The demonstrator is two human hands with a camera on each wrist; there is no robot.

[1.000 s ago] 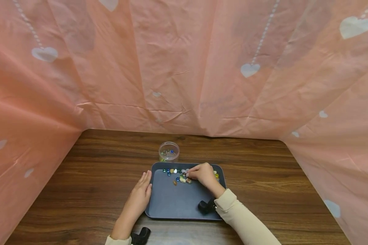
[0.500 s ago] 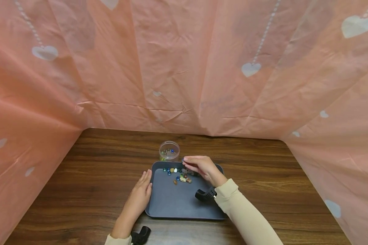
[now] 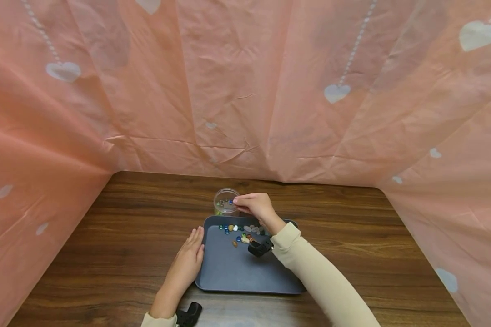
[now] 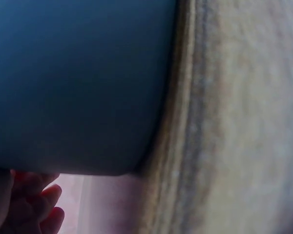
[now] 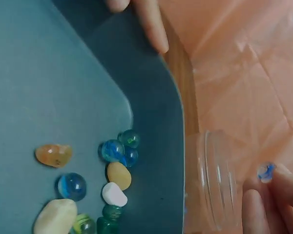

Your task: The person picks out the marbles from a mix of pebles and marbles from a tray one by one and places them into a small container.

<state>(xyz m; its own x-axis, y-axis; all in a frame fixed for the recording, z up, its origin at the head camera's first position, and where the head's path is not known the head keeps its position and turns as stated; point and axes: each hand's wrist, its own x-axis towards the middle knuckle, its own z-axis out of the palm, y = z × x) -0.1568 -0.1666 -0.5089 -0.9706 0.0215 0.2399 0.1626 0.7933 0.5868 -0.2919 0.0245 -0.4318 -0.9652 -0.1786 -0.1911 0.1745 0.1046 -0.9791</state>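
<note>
My right hand (image 3: 258, 208) pinches a clear marble with a blue swirl (image 5: 266, 172) between thumb and fingertips. It is at the right side of the rim of a round clear plastic jar (image 5: 219, 180), which stands just behind the tray and has several marbles in it. The left hand (image 3: 187, 256) rests along the left edge of the dark grey tray (image 3: 245, 279), fingers straight. Marbles and stones lie in the far half of the tray, among them a blue marble (image 5: 72, 186), a white stone (image 5: 114, 194) and an orange-brown stone (image 5: 53, 155).
The wooden table (image 3: 343, 218) carries the tray and jar. Pink curtains (image 3: 237, 91) with white hearts enclose it at the back and both sides. Black wrist cameras sit on both wrists, the right camera (image 3: 259, 248) over the tray.
My right hand has lifted a marble from among the stones in the tray and moved it up and left to the jar. The left hand has stayed on the tray edge.
</note>
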